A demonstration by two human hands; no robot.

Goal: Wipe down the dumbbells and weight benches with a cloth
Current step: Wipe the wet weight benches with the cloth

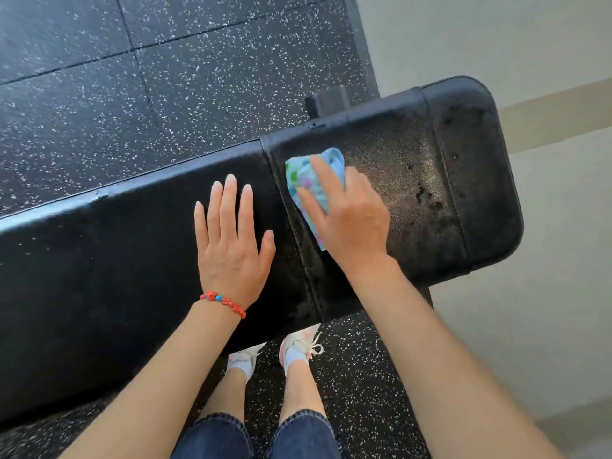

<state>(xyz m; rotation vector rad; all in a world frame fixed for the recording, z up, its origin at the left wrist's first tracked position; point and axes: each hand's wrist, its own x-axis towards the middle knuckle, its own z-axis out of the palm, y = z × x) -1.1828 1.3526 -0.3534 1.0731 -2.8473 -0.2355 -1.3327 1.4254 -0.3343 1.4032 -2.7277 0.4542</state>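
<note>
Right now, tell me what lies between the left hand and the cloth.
In the head view, only bare black bench padding and its cross seam lie between the left hand and the cloth.

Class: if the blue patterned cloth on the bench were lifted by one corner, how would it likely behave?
The cloth would probably droop limply: it already bunches and folds under the right hand. It looks thin, so likely light. It seems unlikely to roll or slide off the bench.
</note>
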